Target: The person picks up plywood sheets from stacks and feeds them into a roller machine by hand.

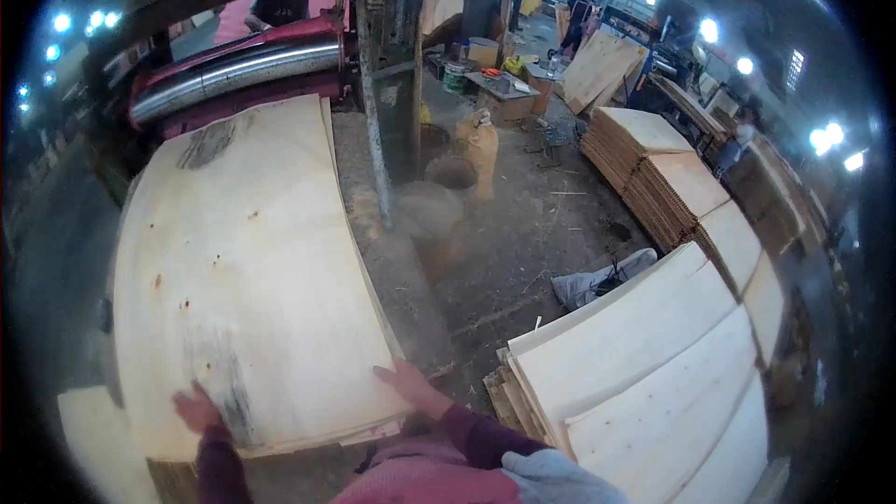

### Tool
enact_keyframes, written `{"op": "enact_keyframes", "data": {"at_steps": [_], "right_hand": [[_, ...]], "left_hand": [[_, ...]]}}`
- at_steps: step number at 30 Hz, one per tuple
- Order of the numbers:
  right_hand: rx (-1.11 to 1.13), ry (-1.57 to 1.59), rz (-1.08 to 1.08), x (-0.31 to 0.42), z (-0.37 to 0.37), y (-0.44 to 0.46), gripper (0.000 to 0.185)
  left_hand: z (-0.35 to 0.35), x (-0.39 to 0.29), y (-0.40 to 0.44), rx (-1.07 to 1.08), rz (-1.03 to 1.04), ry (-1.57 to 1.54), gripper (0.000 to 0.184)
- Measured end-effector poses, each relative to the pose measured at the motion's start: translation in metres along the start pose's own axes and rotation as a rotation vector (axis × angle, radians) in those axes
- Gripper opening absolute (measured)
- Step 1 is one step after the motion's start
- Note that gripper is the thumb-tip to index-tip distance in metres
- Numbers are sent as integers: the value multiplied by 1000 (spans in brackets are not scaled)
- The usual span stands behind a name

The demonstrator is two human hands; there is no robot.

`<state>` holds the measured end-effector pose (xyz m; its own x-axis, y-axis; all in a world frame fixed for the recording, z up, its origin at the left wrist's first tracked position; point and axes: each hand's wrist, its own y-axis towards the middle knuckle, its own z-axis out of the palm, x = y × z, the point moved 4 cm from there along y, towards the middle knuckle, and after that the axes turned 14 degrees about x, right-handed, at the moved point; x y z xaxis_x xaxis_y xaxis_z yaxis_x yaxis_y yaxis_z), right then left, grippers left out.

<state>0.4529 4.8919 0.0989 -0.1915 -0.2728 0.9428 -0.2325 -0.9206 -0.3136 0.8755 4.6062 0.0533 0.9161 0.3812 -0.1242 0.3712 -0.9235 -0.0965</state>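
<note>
A large pale wood veneer sheet [252, 261] with dark streaks and small knots lies in front of me, its far end close to the metal roller [238, 79]. Other sheet edges show beneath its right side. Near its lower left part my left hand [195, 409] has its fingers spread, over or on the surface. At the sheet's near right corner is my right hand [411, 386], fingers stretched out along the edge. Whether either palm presses on the wood I cannot tell.
Stacked veneer sheets [644, 345] stand on my right, with a taller stack [653, 177] behind. A metal post [373, 121] rises beside the roller. A sack [480, 149] and a grey bundle [602, 280] sit on the floor. A person [579, 21] is in the background.
</note>
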Motion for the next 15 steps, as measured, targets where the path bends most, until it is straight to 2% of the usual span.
{"op": "enact_keyframes", "data": {"at_steps": [8, 15], "right_hand": [[47, 82, -32, -29, -3, 14, 43], [48, 93, -66, -22, -2, 10, 43]], "left_hand": [[0, 1, 1, -1, 17, -24, 80], [-1, 0, -1, 4, 11, -45, 81]]}}
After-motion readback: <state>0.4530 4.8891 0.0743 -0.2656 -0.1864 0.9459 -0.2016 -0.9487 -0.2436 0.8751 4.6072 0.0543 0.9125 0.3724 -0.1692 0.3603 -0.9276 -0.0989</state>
